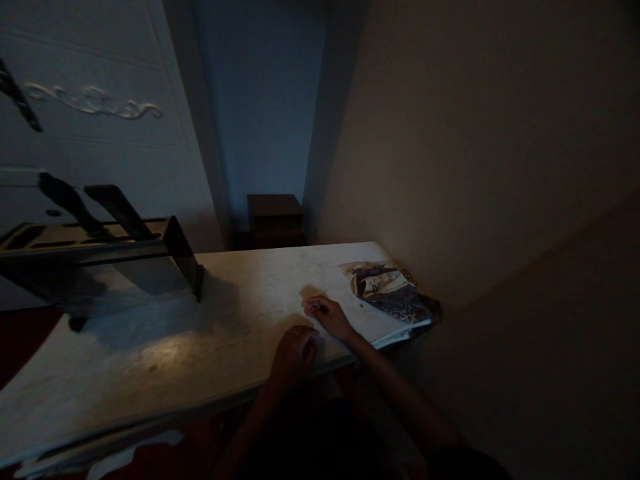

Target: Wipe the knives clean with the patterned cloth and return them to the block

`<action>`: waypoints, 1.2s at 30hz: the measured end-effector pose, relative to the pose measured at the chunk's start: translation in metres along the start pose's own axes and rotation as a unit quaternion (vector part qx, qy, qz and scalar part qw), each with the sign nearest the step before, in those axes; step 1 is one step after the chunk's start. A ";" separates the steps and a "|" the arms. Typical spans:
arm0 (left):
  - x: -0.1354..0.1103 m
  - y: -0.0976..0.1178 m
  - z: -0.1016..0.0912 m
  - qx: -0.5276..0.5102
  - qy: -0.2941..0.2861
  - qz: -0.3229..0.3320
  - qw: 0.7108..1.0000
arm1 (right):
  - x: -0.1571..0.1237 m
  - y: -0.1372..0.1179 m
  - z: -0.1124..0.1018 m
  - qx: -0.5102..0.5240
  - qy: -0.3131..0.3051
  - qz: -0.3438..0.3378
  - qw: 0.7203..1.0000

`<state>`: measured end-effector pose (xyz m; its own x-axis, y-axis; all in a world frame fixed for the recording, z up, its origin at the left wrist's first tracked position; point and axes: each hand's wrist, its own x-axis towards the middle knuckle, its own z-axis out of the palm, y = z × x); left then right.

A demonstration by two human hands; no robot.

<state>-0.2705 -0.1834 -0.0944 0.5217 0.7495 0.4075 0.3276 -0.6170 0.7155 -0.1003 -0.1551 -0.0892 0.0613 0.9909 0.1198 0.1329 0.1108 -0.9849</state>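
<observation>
Over the pale covered tabletop [250, 287], near its front edge, my two hands are close together. My right hand [330, 317] has its fingers pinched, and something small shows at the fingertips, too dim to name. My left hand [295, 350] rests at the table's edge with its fingers curled; whether it holds anything is hidden in shadow. A crumpled patterned cloth [393, 290] lies to the right of my right hand, at the table's right end. A tiny dark speck lies between the hand and the cloth.
On the left stands a knife block [165, 273] with clear sides and two dark-handled knives [120, 210] in it. A brown wall [475, 147] borders the table's right end. Behind the table is a low brown box-like cabinet [275, 207]. A white panelled door-like surface [100, 143] rises at the left.
</observation>
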 end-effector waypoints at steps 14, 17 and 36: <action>0.007 -0.003 0.007 0.006 0.074 -0.121 0.990 | 0.024 0.020 -0.015 0.120 -0.086 0.046 0.988; 0.007 -0.005 0.008 0.019 0.083 -0.133 0.987 | 0.020 0.020 -0.014 0.056 -0.111 0.014 0.992; 0.005 0.006 0.008 0.073 0.164 -0.178 0.968 | 0.013 0.009 -0.016 -0.132 -0.139 -0.103 0.976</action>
<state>-0.2597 -0.1854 -0.0925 0.0849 0.9415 0.3262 0.5610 -0.3157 0.7653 -0.0820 -0.1420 -0.0944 -0.2597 0.9359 0.2381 0.3661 0.3236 -0.8725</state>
